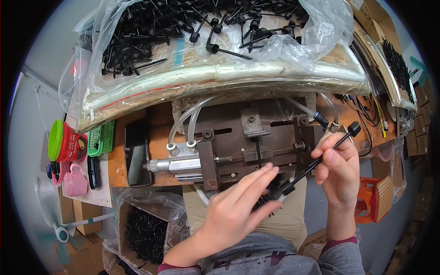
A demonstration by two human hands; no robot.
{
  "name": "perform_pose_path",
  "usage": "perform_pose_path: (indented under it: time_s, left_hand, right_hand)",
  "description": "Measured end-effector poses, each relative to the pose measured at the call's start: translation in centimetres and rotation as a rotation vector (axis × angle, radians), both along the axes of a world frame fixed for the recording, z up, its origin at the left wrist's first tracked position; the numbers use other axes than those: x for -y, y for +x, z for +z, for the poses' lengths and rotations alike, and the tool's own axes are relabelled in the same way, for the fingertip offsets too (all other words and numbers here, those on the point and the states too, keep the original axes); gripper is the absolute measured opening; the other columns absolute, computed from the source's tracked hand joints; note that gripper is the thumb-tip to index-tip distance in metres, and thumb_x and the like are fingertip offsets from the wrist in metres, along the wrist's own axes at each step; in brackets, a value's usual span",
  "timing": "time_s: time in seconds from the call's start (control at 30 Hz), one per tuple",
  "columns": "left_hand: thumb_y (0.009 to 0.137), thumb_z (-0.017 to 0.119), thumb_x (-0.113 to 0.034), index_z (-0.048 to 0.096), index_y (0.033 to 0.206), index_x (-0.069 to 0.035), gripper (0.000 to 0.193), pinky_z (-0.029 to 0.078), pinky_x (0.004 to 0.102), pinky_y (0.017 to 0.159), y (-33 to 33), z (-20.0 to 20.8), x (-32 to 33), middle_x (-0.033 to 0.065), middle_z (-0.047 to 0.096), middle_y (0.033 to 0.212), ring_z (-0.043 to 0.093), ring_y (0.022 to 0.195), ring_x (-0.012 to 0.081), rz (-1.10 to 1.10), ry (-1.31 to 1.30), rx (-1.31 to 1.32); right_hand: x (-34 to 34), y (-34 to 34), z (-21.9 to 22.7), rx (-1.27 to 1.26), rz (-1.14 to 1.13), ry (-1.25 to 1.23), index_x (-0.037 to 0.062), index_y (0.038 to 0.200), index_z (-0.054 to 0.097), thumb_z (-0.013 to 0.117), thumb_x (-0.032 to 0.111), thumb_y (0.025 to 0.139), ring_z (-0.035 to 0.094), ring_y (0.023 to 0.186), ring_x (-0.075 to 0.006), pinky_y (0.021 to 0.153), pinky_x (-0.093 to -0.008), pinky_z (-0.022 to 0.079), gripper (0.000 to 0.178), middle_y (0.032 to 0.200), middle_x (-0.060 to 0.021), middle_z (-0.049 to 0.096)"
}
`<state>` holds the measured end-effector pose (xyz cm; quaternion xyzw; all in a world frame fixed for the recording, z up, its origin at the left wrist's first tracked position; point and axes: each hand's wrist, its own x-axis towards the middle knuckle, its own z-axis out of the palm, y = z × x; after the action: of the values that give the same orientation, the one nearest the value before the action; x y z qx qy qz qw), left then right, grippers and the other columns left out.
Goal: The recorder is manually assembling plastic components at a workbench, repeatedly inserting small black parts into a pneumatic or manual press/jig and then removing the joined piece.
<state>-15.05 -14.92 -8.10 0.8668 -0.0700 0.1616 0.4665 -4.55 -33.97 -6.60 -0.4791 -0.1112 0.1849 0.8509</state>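
My right hand point(339, 169) pinches a thin black plastic rod point(306, 172) between thumb and fingers. The rod slants, with a dark knob at its upper end and a thicker piece at its lower end. Beside that lower end, my left hand point(240, 199) is open, fingers stretched and thumb apart, with nothing visible in it. Just beyond the left fingertips stands a brown metal fixture point(284, 126) with a silver air cylinder point(185, 162) on its left. Another narrow black piece point(258, 149) sits upright in the fixture's middle; its lower part is hidden by my left hand.
A plastic-lined tray point(220, 73) heaped with black rods spans the back. At left are a phone point(137, 153), a green basket point(101, 137), a red tub point(73, 142) and a pink cup point(74, 181). A lined box point(144, 233) of black parts stands lower left, an orange stool point(373, 199) right.
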Motion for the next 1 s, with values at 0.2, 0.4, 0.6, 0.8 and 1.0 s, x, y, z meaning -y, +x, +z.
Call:
perform_pose_path:
  time_s: [0.2, 0.4, 0.6, 0.8, 1.0]
  left_hand:
    - [0.07, 0.084, -0.002, 0.075, 0.105, 0.0, 0.036, 0.06, 0.0304, 0.072, -0.8, 1.0, -1.0, 0.0139, 0.074, 0.106, 0.073, 0.086, 0.023, -0.199, -0.267, 0.097]
    - [0.068, 0.083, -0.004, 0.074, 0.098, -0.003, 0.032, 0.057, 0.0314, 0.069, -1.0, -0.6, -0.4, 0.0154, 0.068, 0.123, 0.069, 0.083, 0.0228, 0.045, 0.27, 0.185]
    - [0.071, 0.079, -0.006, 0.071, 0.096, -0.002, 0.027, 0.054, 0.0293, 0.069, 0.2, -2.3, 0.4, 0.0152, 0.068, 0.122, 0.069, 0.082, 0.0202, 0.111, 0.55, 0.189]
    - [0.07, 0.08, -0.007, 0.071, 0.094, -0.002, 0.026, 0.052, 0.0293, 0.065, 0.4, -1.2, 0.2, 0.0153, 0.069, 0.122, 0.068, 0.074, 0.0171, 0.069, 0.594, 0.06]
    - [0.073, 0.082, -0.013, 0.071, 0.096, -0.004, 0.027, 0.053, 0.0295, 0.063, 0.8, 1.0, -1.1, 0.0135, 0.072, 0.115, 0.07, 0.075, 0.0196, 0.037, 0.647, 0.064]
  right_hand:
    - [-1.1, -0.8, -0.1, 0.099, 0.035, -0.069, -0.0055, 0.103, 0.068, 0.065, -0.002, 0.09, 0.067, 0.062, -0.018, 0.056, -0.0252, 0.054, 0.014, 0.101, -0.0215, 0.07]
    - [-0.4, -0.2, 0.2, 0.531, -0.362, -0.31, -0.007, 0.118, 0.065, 0.063, 0.009, 0.096, 0.068, 0.078, -0.02, 0.061, -0.0264, 0.057, 0.027, 0.116, -0.0244, 0.066]
    - [-1.0, -0.5, -0.3, 0.549, -0.218, -0.226, -0.0143, 0.135, 0.05, 0.036, 0.062, 0.1, 0.064, 0.113, -0.0328, 0.094, -0.0396, 0.054, 0.085, 0.135, -0.0287, 0.053]
    - [-0.9, -1.8, 0.8, 0.552, -0.257, -0.429, -0.0119, 0.137, 0.049, 0.033, 0.067, 0.1, 0.058, 0.124, -0.0362, 0.105, -0.0437, 0.047, 0.088, 0.139, -0.0284, 0.049]
    - [1.2, -2.9, 0.1, 0.845, -0.105, -0.542, -0.004, 0.1, 0.069, 0.093, 0.015, 0.064, 0.072, 0.092, -0.0263, 0.076, -0.0331, 0.061, 0.047, 0.118, -0.0227, 0.065]
